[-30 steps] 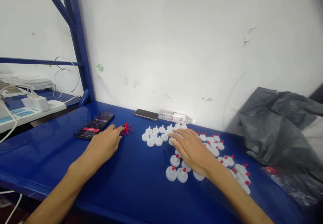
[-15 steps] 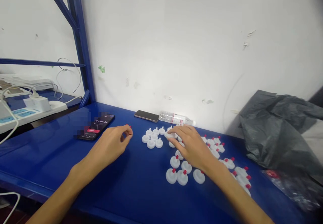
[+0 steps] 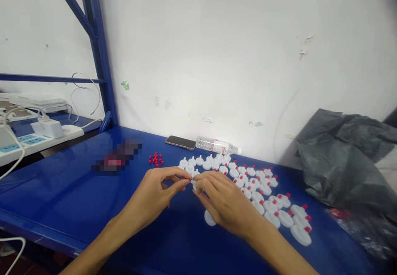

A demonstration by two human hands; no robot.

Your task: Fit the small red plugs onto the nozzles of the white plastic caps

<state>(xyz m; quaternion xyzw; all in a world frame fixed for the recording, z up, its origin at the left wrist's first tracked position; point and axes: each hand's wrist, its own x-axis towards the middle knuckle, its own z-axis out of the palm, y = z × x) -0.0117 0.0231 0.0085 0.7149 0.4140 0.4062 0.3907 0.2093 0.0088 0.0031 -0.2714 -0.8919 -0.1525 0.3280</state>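
In the middle of the view my two hands meet fingertip to fingertip. My left hand (image 3: 156,189) pinches a small red cap (image 3: 190,179) between thumb and forefinger. A white round lid with a thin spout (image 3: 194,185) is held in the curled fingers of my right hand (image 3: 221,198), which hide most of it. The red cap is at the tip of the spout. Behind my hands stand several white lids with bare spouts (image 3: 199,161). To the right of them lie many white lids with red-tipped spouts (image 3: 285,218). Several loose red caps (image 3: 156,159) lie beyond my left hand.
The blue table (image 3: 62,196) runs against a white wall. At its back lie a phone (image 3: 180,142) and a clear plastic bottle (image 3: 217,146). A blurred-out phone (image 3: 118,157) is on the left, a grey plastic bag (image 3: 338,155) on the right, and a power strip (image 3: 34,142) far left.
My left hand has moved right from the loose red caps, carrying one. My right hand has come down and left with a white lid, and the hands now meet.
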